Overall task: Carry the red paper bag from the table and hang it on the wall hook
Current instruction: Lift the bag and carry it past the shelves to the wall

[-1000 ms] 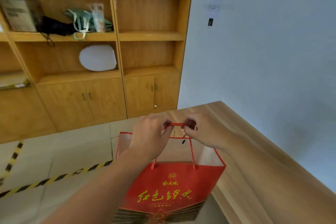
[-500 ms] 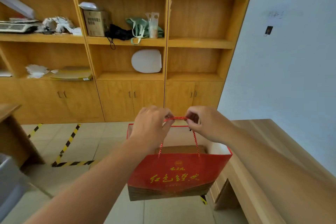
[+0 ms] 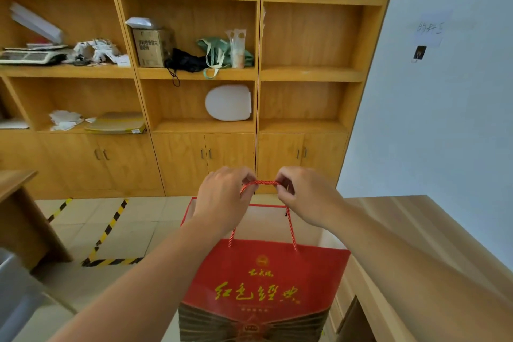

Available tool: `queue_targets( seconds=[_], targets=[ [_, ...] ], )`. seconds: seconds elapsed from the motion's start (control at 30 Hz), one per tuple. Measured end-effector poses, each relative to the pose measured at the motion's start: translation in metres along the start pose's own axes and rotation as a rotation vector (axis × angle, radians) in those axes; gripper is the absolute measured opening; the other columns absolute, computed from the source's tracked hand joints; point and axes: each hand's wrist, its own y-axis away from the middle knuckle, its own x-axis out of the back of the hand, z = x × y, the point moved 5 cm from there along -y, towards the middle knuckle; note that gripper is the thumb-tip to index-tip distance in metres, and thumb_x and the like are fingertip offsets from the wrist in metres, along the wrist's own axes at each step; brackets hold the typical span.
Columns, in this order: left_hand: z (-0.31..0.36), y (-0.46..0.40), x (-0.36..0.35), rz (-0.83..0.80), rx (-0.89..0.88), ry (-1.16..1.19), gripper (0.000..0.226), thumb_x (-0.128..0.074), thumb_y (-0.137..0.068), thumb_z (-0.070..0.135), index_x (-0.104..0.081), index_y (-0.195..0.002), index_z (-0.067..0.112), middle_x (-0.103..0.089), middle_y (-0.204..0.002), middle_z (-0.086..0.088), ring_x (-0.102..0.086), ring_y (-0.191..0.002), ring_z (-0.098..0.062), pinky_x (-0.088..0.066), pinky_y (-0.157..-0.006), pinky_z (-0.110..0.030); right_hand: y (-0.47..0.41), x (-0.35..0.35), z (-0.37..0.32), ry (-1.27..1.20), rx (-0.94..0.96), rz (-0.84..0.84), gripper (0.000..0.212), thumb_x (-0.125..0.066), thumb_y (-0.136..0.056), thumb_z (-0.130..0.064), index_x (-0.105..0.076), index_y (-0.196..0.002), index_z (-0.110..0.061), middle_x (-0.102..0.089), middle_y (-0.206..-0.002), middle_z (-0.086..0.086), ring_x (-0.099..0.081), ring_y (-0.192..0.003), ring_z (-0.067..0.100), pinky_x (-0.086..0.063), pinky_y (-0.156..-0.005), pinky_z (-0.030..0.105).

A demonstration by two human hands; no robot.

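Two hands (image 3: 222, 197) (image 3: 305, 194) pinching rope handle (image 3: 261, 183) — red paper bag (image 3: 263, 286) hanging below

Red paper bag (image 3: 266, 283) with gold lettering, held in the air by its twisted red cord handle (image 3: 261, 183), pinched by left hand (image 3: 222, 200) and right hand (image 3: 305, 197). Wooden bench (image 3: 433, 230) at right. Small wall hook (image 3: 419, 52) high on pale wall, beside wooden shelving (image 3: 194, 75).
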Motion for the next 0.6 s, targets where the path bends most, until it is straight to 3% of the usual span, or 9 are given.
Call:
queue_targets(
  seconds=[0.23, 0.6],
  targets=[
    [-0.030, -0.029, -0.026, -0.002, 0.042, -0.019, 0.004, -0.064, -0.093, 0.032, -0.067, -0.095, 0.031, -0.067, -0.086, 0.013, -0.059, -0.086, -0.012, -0.046, -0.076, -0.036, -0.042, -0.017, 0.019, 0.002, 0.037, -0.031, 0.011, -0.058, -0.103, -0.019, -0.067, -0.098, -0.016, -0.063, -0.085, -0.004, -0.057, -0.072, 0.011, -0.049, -0.062, 0.030],
    [-0.120, -0.139, -0.083, -0.025, 0.029, 0.019, 0.007, -0.064, -0.093, 0.034, -0.068, -0.096, 0.029, -0.068, -0.088, 0.011, -0.061, -0.087, -0.013, -0.050, -0.077, -0.037, -0.178, -0.066, 0.072, 0.040, 0.020, -0.062, 0.011, -0.056, -0.103, -0.021, -0.064, -0.095, -0.019, -0.062, -0.084, -0.005, -0.059, -0.075, 0.015, -0.053, -0.066, 0.039]
  ],
)
